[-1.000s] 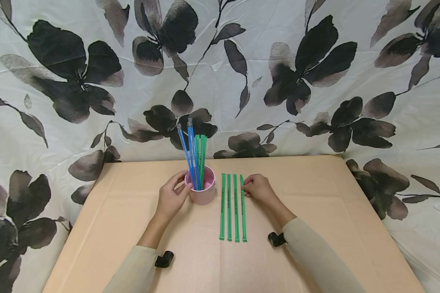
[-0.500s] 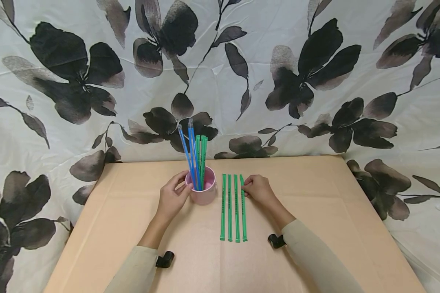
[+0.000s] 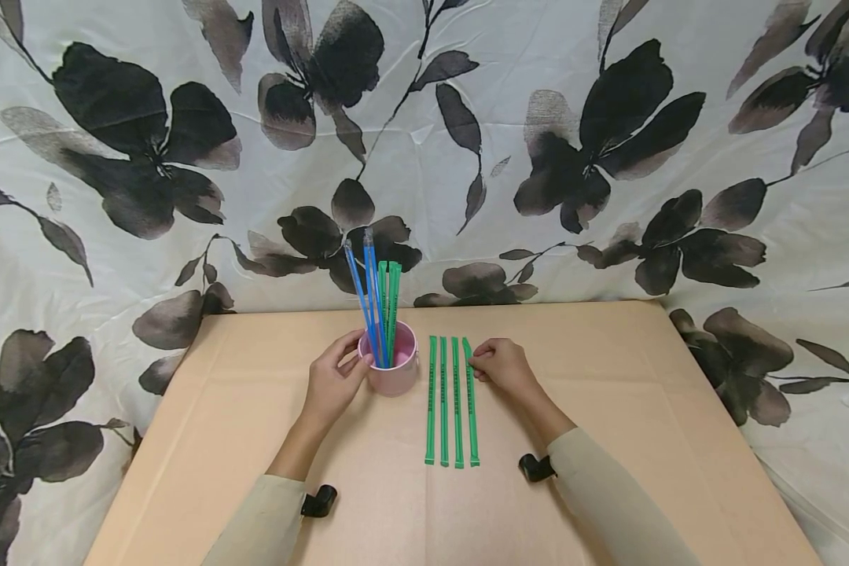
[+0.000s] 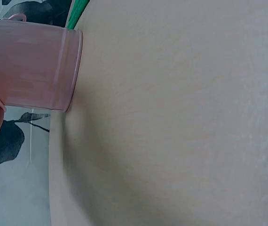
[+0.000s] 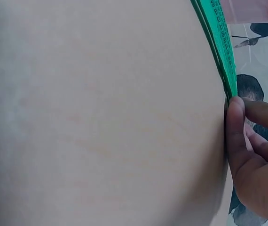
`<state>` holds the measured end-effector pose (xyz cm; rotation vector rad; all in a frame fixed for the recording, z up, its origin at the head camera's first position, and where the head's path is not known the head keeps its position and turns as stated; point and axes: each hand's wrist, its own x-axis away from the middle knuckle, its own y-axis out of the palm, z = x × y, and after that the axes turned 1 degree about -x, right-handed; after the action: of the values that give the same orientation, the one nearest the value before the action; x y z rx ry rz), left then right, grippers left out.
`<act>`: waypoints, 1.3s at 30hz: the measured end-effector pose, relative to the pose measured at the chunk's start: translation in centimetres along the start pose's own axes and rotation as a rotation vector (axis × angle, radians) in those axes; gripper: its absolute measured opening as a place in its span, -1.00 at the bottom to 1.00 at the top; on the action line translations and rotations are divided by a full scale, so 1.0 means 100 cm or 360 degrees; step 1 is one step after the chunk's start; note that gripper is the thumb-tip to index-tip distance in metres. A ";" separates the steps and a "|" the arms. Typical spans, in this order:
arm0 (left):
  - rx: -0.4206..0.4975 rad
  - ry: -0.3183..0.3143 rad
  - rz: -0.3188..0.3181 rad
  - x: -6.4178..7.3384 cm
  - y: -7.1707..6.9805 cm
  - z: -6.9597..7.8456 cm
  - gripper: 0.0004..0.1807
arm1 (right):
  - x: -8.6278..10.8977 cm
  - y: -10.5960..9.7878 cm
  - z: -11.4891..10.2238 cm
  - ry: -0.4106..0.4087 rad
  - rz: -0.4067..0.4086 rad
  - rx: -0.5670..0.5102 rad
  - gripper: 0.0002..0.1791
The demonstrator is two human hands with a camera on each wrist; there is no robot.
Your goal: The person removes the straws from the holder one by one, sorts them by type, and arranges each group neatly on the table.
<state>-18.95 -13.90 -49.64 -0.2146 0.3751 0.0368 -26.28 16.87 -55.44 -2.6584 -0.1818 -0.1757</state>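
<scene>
My left hand (image 3: 336, 377) holds the left side of a pink cup (image 3: 394, 383), with the thumb at its front rim. Standing in the cup are several blue pencils (image 3: 357, 283) and green wrapped sticks (image 3: 393, 295), leaning a little left. To the cup's right, several flat green printed wrapped sticks (image 3: 443, 401) lie side by side on the table. My right hand (image 3: 504, 363) pinches the rightmost stick (image 3: 471, 409) near its far end; the right wrist view shows thumb and finger meeting on this green stick (image 5: 225, 52).
The tan table (image 3: 608, 377) ends just behind the cup, against a white floral cloth (image 3: 424, 181). A black wrist camera (image 3: 319, 501) sits at the left sleeve and another black camera (image 3: 536, 468) at the right.
My right hand has shifted very slightly to the right, and the rightmost green stick has moved with it. The left hand and the cup look almost still.
</scene>
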 end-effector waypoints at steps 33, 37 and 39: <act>-0.0007 0.0031 -0.0003 0.010 0.000 0.003 -0.51 | 0.002 0.003 -0.051 -0.0410 -0.0180 -0.0253 -0.66; -0.0009 0.0032 -0.0006 0.010 0.000 0.002 -0.51 | -0.003 0.010 -0.062 -0.0453 -0.0178 -0.0238 -0.69; -0.0009 0.0037 -0.0010 0.010 0.000 0.002 -0.51 | -0.004 0.013 -0.072 -0.0476 -0.0168 -0.0237 -0.69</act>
<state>-17.94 -13.87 -49.82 -0.2219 0.3975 0.0295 -27.13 12.36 -49.75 -2.8131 -0.4210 0.1837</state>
